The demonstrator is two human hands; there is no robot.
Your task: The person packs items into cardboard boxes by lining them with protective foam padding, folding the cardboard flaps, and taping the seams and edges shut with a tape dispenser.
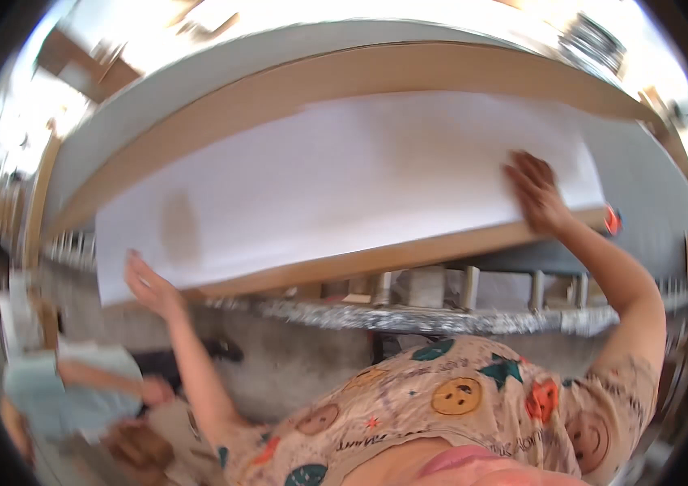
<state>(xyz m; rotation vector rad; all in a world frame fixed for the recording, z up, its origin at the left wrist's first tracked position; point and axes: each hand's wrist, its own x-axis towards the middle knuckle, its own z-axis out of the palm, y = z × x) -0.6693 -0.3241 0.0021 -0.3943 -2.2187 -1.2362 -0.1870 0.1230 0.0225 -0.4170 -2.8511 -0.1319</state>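
A long white sheet lies across brown cardboard, which shows as a wide curved strip along its far side and a narrow one along its near side. My left hand is at the sheet's near left corner, its fingers stretched out along the edge. Towards the right end, my right hand is over the sheet, slightly smeared by motion, fingers extended. Whether its palm presses on the surface cannot be made out. Neither hand shows anything gripped in it.
The cardboard rests on a grey table. A small orange-red object sits by the sheet's right end. Below the near edge runs a rail wrapped in shiny film. At the lower left is another person in a light blue top.
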